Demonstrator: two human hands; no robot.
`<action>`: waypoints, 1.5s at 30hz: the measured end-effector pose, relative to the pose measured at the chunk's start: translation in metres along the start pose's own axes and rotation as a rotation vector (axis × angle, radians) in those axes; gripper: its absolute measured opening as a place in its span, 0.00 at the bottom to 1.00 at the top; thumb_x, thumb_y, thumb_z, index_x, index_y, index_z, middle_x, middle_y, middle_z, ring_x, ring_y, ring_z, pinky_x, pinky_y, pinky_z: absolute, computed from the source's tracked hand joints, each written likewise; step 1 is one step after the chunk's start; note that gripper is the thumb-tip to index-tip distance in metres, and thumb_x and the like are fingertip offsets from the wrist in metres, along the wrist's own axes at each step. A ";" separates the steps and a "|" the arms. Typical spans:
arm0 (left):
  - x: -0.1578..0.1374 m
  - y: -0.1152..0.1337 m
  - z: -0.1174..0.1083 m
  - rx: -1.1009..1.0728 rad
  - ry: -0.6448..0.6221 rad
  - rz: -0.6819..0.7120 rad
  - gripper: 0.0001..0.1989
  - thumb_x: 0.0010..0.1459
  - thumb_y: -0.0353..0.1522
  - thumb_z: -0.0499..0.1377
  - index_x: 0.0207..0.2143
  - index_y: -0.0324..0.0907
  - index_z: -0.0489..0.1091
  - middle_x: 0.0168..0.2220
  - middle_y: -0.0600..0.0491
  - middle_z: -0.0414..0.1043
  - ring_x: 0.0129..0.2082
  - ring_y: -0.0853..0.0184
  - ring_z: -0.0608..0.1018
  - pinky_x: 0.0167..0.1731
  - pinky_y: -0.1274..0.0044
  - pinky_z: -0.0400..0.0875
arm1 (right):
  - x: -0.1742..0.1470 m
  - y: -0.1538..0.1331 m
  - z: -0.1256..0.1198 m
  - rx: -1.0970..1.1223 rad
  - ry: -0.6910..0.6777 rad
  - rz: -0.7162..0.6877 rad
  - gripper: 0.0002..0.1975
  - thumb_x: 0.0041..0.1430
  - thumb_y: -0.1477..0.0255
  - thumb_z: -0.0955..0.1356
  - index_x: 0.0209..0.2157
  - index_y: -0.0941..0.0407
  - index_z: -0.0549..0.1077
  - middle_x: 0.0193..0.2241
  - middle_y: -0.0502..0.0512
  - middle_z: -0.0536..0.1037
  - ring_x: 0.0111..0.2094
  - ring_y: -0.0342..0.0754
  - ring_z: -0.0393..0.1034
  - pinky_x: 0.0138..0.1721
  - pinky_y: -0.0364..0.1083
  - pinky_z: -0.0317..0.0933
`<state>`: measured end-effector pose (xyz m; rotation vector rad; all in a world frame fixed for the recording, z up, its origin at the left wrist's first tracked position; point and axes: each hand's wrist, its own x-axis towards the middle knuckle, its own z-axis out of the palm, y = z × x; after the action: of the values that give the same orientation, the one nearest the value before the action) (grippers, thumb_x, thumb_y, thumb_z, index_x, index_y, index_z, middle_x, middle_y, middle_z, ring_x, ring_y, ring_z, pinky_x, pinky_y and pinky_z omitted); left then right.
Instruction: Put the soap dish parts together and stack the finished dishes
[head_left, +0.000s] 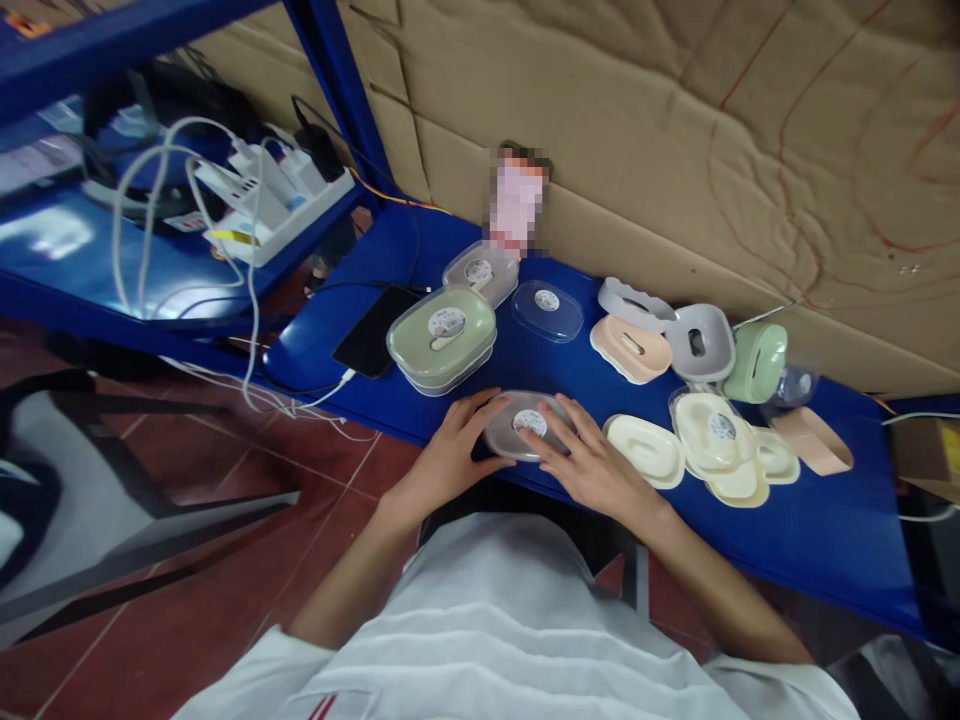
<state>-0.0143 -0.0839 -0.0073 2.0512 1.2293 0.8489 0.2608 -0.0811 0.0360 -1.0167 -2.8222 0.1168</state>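
Left hand point(454, 440): grip closed round grey box point(507, 430), likely steadying it.
Right hand point(600, 468): grip open, fingers spread on top.

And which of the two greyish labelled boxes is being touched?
The greyish box, between left hand and right hand; the second greyish box, farther back, is touched by neither.

One head-worn view, looking forward and steeply down.
It peers from above the pale short-sleeved fabric shirt point(487, 620) at the bottom edge, an arm's reach over the wearer's bare left hand point(456, 445) and right hand point(592, 460), onto a slanting glossy blue tabletop point(787, 530), facing a creased brown cardboard wall point(637, 120); red tiled floor point(307, 540) shows lower left.
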 end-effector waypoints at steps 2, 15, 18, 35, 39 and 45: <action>0.000 -0.001 0.000 0.002 -0.005 0.012 0.48 0.61 0.35 0.74 0.76 0.60 0.52 0.73 0.44 0.61 0.72 0.49 0.68 0.69 0.53 0.69 | -0.002 -0.001 0.004 0.038 0.012 0.016 0.38 0.72 0.72 0.70 0.77 0.48 0.57 0.77 0.62 0.57 0.80 0.68 0.39 0.73 0.72 0.57; -0.012 0.011 0.005 0.108 0.204 0.125 0.44 0.62 0.38 0.73 0.75 0.54 0.57 0.68 0.40 0.68 0.66 0.49 0.74 0.64 0.53 0.75 | 0.087 0.108 0.006 0.030 0.094 0.289 0.30 0.77 0.67 0.60 0.76 0.59 0.58 0.76 0.68 0.58 0.78 0.63 0.48 0.75 0.69 0.52; -0.009 0.028 0.001 0.153 0.347 0.093 0.44 0.63 0.40 0.73 0.75 0.53 0.57 0.68 0.40 0.68 0.65 0.49 0.76 0.62 0.55 0.77 | 0.094 0.093 0.013 -0.063 0.029 0.284 0.31 0.75 0.69 0.63 0.75 0.62 0.60 0.74 0.73 0.61 0.76 0.66 0.53 0.72 0.70 0.54; 0.100 0.051 -0.079 0.356 0.660 -0.120 0.45 0.55 0.46 0.76 0.69 0.48 0.62 0.66 0.42 0.70 0.66 0.47 0.74 0.65 0.57 0.71 | -0.008 0.031 0.003 -0.043 0.108 0.252 0.25 0.78 0.66 0.63 0.71 0.54 0.68 0.65 0.68 0.71 0.63 0.63 0.66 0.63 0.62 0.64; 0.122 0.064 -0.074 0.388 0.595 -0.184 0.41 0.56 0.42 0.74 0.67 0.43 0.61 0.63 0.40 0.70 0.63 0.45 0.75 0.64 0.55 0.71 | -0.009 0.032 0.008 -0.027 0.132 0.284 0.24 0.78 0.66 0.63 0.70 0.54 0.69 0.65 0.68 0.72 0.63 0.64 0.66 0.62 0.62 0.64; 0.160 0.054 -0.054 0.504 0.494 -0.257 0.36 0.60 0.41 0.72 0.65 0.41 0.63 0.60 0.37 0.71 0.63 0.42 0.73 0.64 0.54 0.69 | -0.016 0.033 0.011 -0.008 0.135 0.277 0.23 0.77 0.67 0.63 0.69 0.54 0.70 0.62 0.69 0.73 0.61 0.63 0.67 0.61 0.63 0.64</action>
<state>0.0315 0.0483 0.1011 2.0413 2.1081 1.0333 0.2920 -0.0665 0.0196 -1.3585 -2.5507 0.0625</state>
